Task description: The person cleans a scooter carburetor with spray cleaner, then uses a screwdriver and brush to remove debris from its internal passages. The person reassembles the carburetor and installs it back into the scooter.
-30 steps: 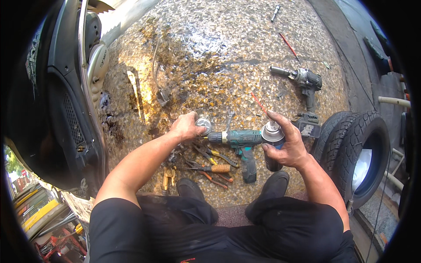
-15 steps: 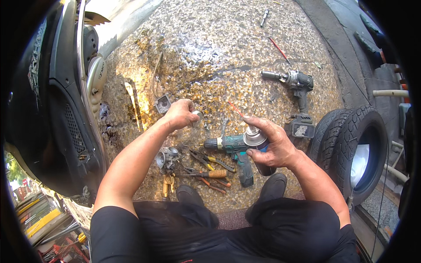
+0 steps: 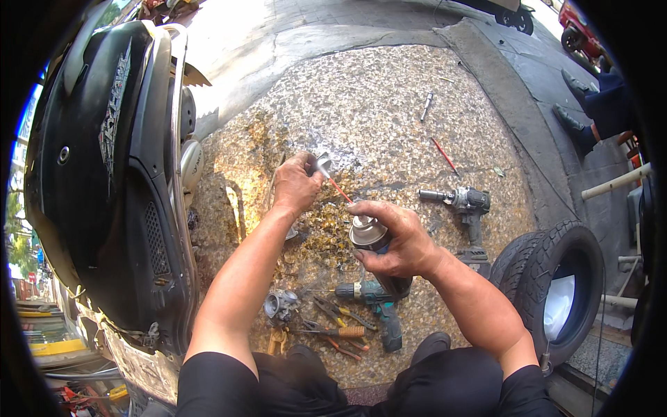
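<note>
My left hand (image 3: 295, 182) is closed on a small metal part (image 3: 323, 161), held out over the speckled ground. My right hand (image 3: 406, 247) grips a spray can (image 3: 368, 235), its index finger on the nozzle. The red straw (image 3: 340, 189) points at the metal part, where a pale blur shows at its tip. Nearer my body lie a metal carburetor (image 3: 278, 304), a teal drill (image 3: 389, 323), yellow-handled pliers (image 3: 332, 309) and several other hand tools.
A black scooter (image 3: 97, 174) stands at left. At right are a black impact wrench (image 3: 471, 208), tyres (image 3: 580, 243) and a white pipe (image 3: 615, 181). Another person's shoe (image 3: 573, 124) shows at the upper right. A red screwdriver (image 3: 441, 153) and a socket extension (image 3: 427, 104) lie farther out.
The view has tipped up, showing more pavement. My left hand has moved forward with the metal part, and my right hand has swung the straw round toward it.
</note>
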Available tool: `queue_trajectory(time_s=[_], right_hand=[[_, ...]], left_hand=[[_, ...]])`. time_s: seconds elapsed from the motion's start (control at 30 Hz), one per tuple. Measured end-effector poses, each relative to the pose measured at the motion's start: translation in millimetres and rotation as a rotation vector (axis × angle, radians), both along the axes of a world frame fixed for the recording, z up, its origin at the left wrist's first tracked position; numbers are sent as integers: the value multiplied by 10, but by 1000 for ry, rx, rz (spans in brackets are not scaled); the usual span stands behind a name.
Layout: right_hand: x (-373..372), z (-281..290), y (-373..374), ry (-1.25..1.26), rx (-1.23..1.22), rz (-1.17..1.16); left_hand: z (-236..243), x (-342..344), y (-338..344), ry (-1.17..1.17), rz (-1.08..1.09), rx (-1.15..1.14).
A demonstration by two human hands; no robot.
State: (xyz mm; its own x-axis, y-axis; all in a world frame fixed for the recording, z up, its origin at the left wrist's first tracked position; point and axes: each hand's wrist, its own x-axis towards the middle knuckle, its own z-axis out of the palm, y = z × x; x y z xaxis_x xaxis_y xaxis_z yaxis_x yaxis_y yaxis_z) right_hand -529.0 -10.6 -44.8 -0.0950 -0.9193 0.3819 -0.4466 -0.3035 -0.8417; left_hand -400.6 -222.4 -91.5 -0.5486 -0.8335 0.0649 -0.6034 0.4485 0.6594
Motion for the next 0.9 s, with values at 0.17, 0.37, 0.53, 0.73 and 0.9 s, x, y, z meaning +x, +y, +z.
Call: queue_trajectory(time_s=[0.17, 0.37, 0.53, 0.73, 0.9], right_hand=[[-1, -37, -20, 21, -4, -22], [-101, -15, -67, 25, -18, -81], [-84, -35, -36, 41, 21, -70], [-112, -73, -8, 5, 16, -94], [-4, -67, 56, 137, 9, -74]], left_hand=[[-8, -50, -48, 15, -11, -16], [-76, -33, -104, -7, -87, -207], [-78, 13, -115, 16, -108, -253], [-103, -53, -155, 133, 63, 151], [-127, -34, -312, 649, 493, 1040]])
